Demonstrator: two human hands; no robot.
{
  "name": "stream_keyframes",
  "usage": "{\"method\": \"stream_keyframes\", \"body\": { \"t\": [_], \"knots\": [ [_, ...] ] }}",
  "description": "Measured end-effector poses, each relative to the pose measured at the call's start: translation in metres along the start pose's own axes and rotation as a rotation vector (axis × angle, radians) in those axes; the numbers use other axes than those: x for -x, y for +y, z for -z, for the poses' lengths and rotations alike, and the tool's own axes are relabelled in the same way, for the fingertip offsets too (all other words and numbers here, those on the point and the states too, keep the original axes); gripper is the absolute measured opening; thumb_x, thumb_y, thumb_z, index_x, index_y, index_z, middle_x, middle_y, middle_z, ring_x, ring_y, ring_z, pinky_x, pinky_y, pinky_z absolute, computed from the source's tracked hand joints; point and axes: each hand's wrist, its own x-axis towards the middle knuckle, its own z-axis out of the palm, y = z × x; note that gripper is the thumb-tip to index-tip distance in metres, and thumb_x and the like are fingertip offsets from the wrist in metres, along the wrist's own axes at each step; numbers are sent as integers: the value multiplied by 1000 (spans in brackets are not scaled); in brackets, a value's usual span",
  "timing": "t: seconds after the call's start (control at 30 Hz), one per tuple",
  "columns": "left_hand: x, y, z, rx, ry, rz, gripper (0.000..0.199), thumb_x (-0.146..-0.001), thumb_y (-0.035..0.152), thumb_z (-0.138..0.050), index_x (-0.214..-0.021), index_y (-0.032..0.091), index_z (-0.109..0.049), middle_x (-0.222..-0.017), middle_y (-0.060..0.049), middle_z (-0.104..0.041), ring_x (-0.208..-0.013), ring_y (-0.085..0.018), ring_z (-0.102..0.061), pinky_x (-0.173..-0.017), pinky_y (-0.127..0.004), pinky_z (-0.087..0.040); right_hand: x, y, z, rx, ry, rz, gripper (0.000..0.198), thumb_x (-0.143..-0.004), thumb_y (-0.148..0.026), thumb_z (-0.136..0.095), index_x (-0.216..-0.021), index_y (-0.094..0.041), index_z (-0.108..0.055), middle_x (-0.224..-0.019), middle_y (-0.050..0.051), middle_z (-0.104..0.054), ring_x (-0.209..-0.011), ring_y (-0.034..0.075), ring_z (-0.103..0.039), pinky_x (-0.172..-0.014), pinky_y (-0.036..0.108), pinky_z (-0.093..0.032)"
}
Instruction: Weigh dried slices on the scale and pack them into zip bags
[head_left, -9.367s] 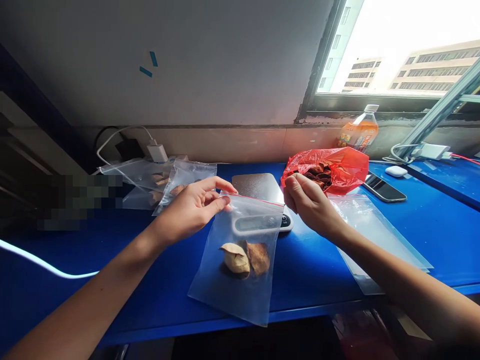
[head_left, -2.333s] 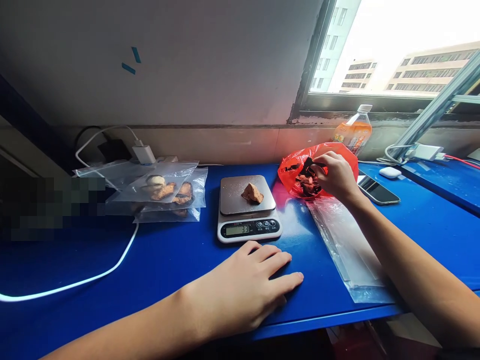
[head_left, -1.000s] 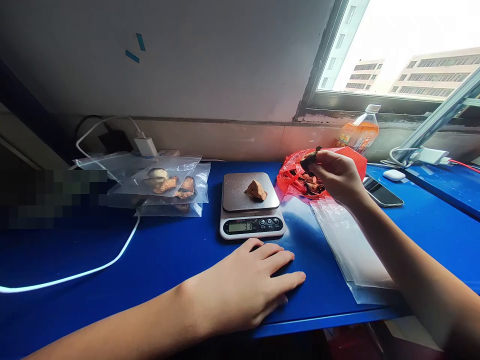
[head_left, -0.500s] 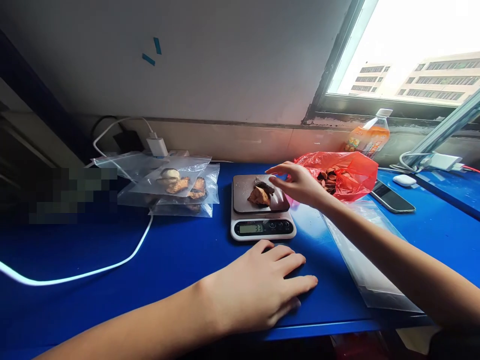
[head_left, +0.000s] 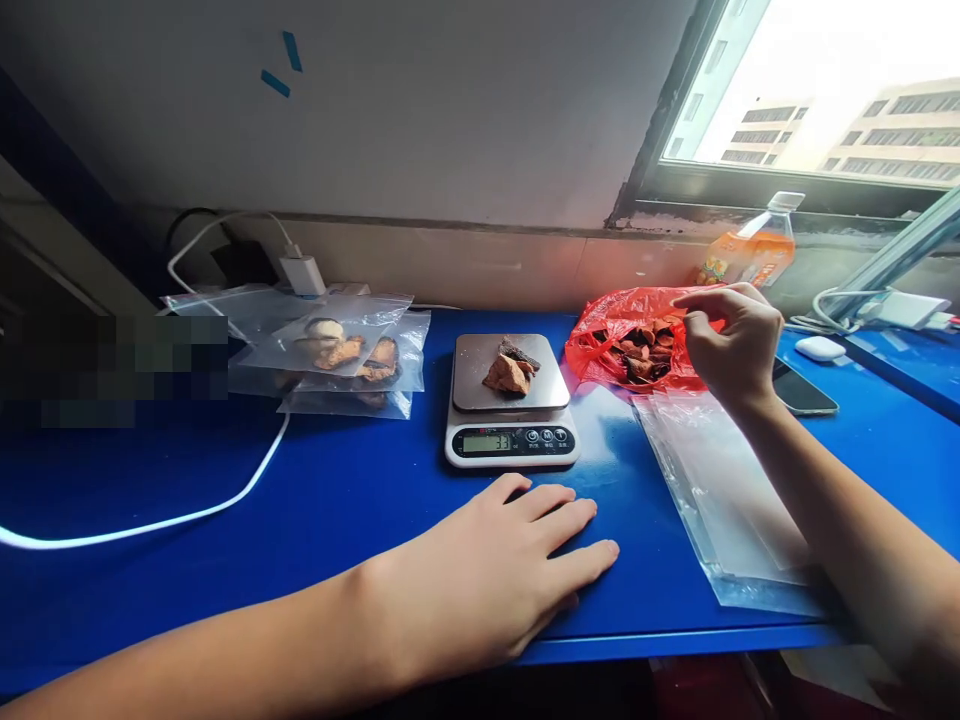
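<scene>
Since the preceding frame, the right hand has moved off the scale and back to the red plastic bag, while the left hand keeps its place. At the centre, a tan dried chunk and a darker curled piece lie touching on the steel weighing plate of a digital kitchen scale, whose display reads 3.3. Just in front, the left hand rests palm down on the blue table, fingers loosely spread and holding nothing. To the right of the scale, the red plastic bag lies with its mouth open, showing reddish-brown dried pieces; above its right side is the right hand, thumb and forefinger slightly apart, with nothing visible in its grasp. Clear plastic bags lie stacked in front of the red bag, partly beneath the right forearm. Left of the scale, zip-lock bags containing similar chunks overlap in a pile. Farther out are a smartphone, a white case, a bottle of orange drink, a white charger and a white cable.
</scene>
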Motion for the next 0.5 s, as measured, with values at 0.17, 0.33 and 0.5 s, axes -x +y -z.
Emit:
{"method": "stream_keyframes", "body": {
  "t": [0.17,0.33,0.5],
  "knots": [
    [1,-1,-1,-1,-19,8,38,-104,29,-39,-141,24,-46,-147,-6,-52,-131,-24,-50,-103,-42,-43,5,-14,-2,7,-46,64,20,-76,-13,-54,-78,-26,-69,-77,2,-64,-78,19,-63,-77,35,-51],
    [0,-3,0,17,-15,4,39,-103,29,-43,-141,25,-46,-145,-7,-53,-130,-24,-51,-106,-42,-42,8,-40,3,-156,25,183,18,-74,-12,-55,-74,-24,-69,-76,1,-64,-72,18,-61,-70,34,-50],
    [1,-2,1,34,-12,1,39,-103,29,-43,-141,24,-47,-144,-8,-54,-130,-25,-51,-106,-42,-42,10,-45,10,-138,-53,95,20,-79,-12,-55,-75,-27,-68,-78,4,-64,-79,22,-63,-76,39,-50]
  ]
}}
